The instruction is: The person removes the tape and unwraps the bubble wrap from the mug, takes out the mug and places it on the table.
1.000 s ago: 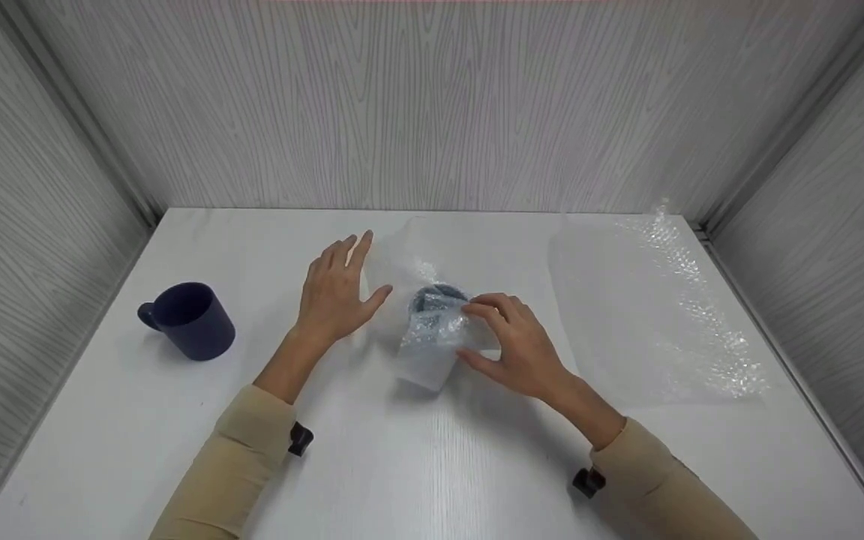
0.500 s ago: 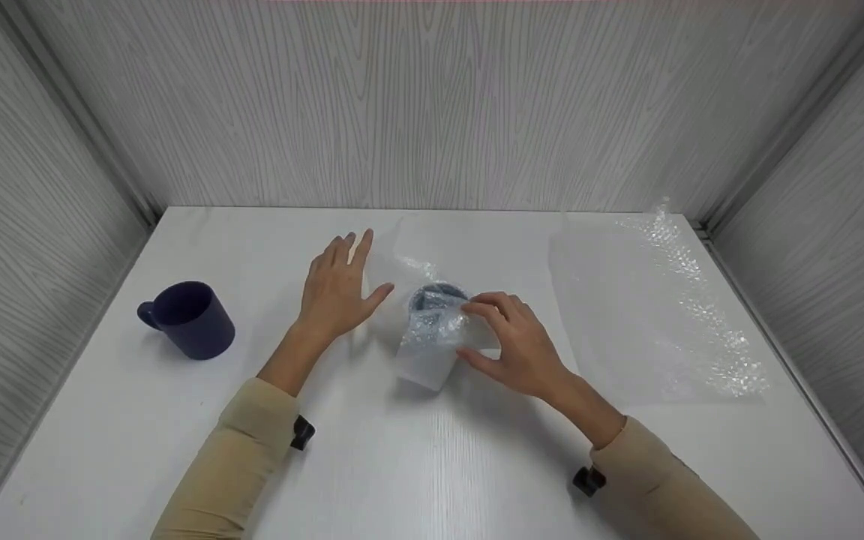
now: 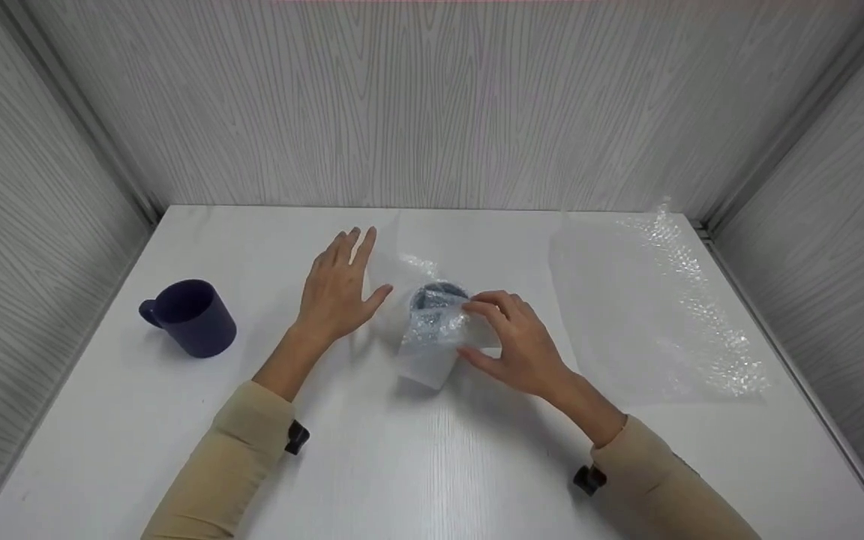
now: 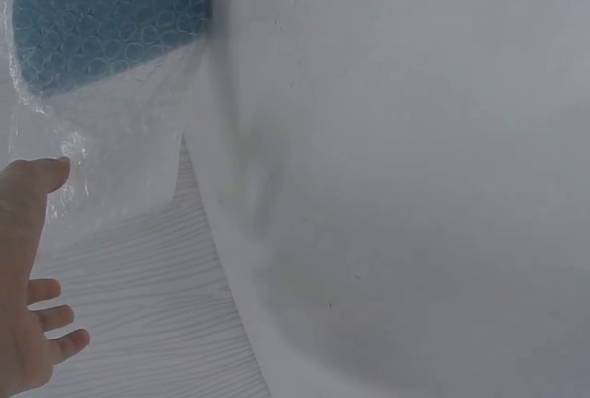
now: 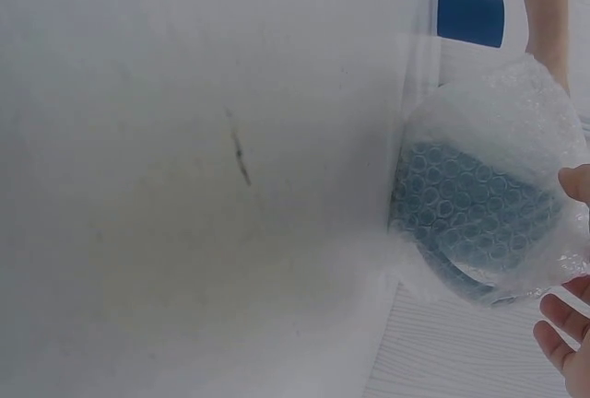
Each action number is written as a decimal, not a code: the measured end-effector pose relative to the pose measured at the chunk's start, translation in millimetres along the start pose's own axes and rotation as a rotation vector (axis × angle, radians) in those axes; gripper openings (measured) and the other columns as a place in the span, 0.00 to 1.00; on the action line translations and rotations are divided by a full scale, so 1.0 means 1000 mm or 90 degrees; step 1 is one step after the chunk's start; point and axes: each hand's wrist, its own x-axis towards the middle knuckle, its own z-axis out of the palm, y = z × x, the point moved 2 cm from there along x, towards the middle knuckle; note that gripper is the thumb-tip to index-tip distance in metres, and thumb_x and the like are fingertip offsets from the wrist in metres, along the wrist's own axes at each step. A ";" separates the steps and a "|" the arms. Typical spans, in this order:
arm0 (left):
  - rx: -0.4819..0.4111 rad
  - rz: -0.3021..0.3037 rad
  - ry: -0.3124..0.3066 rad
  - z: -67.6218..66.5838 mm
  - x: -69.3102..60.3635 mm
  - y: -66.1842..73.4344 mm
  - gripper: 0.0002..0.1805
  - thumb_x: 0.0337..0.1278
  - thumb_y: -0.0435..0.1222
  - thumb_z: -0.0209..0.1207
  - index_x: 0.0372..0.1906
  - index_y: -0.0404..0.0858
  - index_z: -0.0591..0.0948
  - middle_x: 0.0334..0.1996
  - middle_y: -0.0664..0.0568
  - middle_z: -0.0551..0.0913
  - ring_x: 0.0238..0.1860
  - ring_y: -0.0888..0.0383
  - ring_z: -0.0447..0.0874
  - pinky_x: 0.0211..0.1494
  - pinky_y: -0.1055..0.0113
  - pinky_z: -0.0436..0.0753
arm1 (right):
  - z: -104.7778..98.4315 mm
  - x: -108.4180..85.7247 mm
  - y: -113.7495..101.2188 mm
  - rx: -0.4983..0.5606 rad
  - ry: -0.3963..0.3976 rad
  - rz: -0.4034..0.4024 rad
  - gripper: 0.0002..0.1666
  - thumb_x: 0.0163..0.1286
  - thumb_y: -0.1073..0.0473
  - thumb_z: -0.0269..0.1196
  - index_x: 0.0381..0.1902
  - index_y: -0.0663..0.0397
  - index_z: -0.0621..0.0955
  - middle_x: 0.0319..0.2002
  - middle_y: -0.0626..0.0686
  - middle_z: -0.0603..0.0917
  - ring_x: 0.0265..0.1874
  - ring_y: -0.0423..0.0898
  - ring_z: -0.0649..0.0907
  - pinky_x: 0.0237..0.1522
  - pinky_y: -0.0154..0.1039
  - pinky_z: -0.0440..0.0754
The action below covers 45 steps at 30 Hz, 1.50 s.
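Observation:
In the middle of the head view a blue mug stands upright, with bubble wrap (image 3: 430,361) folded around it and its round rim (image 3: 439,289) showing at the top. My right hand (image 3: 520,349) holds the wrap at the mug's right side with curved thumb and fingers. On the other side my left hand (image 3: 334,292) is spread with straight fingers beside the wrap's loose left part. The left wrist view has the left thumb (image 4: 46,174) close to the film; whether it touches cannot be told. Through the bubbles the blue wall (image 5: 470,200) shows in the right wrist view.
A second, dark blue mug (image 3: 196,322) stands unwrapped at the left, its handle pointing left. To the right lies another sheet of bubble wrap (image 3: 627,322) on the white table (image 3: 417,480). Grey wood-patterned panels (image 3: 432,105) enclose the back and sides.
Both hands stay almost in place. The loose film beside the left hand has shifted a little; the right hand keeps its hold on the wrap.

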 end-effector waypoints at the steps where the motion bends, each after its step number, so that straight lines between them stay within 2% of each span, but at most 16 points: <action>1: 0.004 0.005 0.004 -0.001 -0.001 0.001 0.48 0.69 0.55 0.64 0.84 0.39 0.58 0.79 0.35 0.67 0.80 0.36 0.65 0.79 0.41 0.73 | 0.000 0.000 0.000 0.000 0.000 0.000 0.34 0.63 0.47 0.78 0.62 0.52 0.80 0.58 0.54 0.82 0.53 0.53 0.83 0.49 0.48 0.83; 7: 0.013 0.039 0.029 -0.007 -0.008 0.006 0.47 0.68 0.54 0.66 0.83 0.38 0.61 0.78 0.36 0.68 0.79 0.37 0.67 0.78 0.42 0.74 | 0.000 0.000 0.000 -0.001 -0.004 0.006 0.33 0.63 0.47 0.78 0.62 0.51 0.80 0.58 0.54 0.82 0.54 0.53 0.83 0.50 0.47 0.83; 16: 0.031 0.088 0.046 -0.018 -0.019 0.017 0.45 0.66 0.54 0.67 0.80 0.38 0.66 0.76 0.37 0.72 0.78 0.37 0.69 0.78 0.43 0.73 | -0.001 -0.001 0.000 0.000 -0.021 0.028 0.34 0.64 0.46 0.77 0.63 0.50 0.79 0.60 0.55 0.82 0.55 0.54 0.83 0.49 0.49 0.83; 23: 0.046 0.137 0.062 -0.021 -0.026 0.027 0.43 0.65 0.55 0.68 0.77 0.37 0.70 0.73 0.38 0.76 0.75 0.37 0.72 0.75 0.43 0.77 | -0.002 -0.001 0.000 -0.002 -0.021 0.029 0.35 0.63 0.46 0.78 0.64 0.49 0.80 0.61 0.55 0.81 0.56 0.54 0.83 0.50 0.50 0.84; 35: 0.052 0.170 0.046 -0.023 -0.036 0.038 0.39 0.65 0.55 0.67 0.74 0.40 0.75 0.70 0.40 0.79 0.72 0.40 0.77 0.74 0.46 0.79 | -0.001 0.000 0.000 0.004 -0.031 0.045 0.35 0.63 0.46 0.78 0.64 0.48 0.79 0.61 0.55 0.81 0.59 0.55 0.82 0.55 0.50 0.85; 40: 0.049 0.185 0.040 -0.020 -0.041 0.042 0.38 0.62 0.54 0.70 0.72 0.40 0.76 0.69 0.41 0.80 0.72 0.41 0.77 0.74 0.47 0.79 | -0.001 0.000 -0.001 0.005 -0.020 0.028 0.35 0.62 0.46 0.79 0.64 0.50 0.80 0.60 0.56 0.82 0.58 0.55 0.83 0.55 0.51 0.85; 45: 0.040 0.183 0.027 -0.015 -0.045 0.044 0.36 0.62 0.52 0.71 0.71 0.41 0.78 0.70 0.42 0.80 0.72 0.42 0.77 0.74 0.48 0.79 | -0.002 -0.001 0.000 0.007 -0.019 0.022 0.35 0.63 0.46 0.78 0.64 0.50 0.80 0.59 0.56 0.82 0.57 0.55 0.84 0.55 0.52 0.85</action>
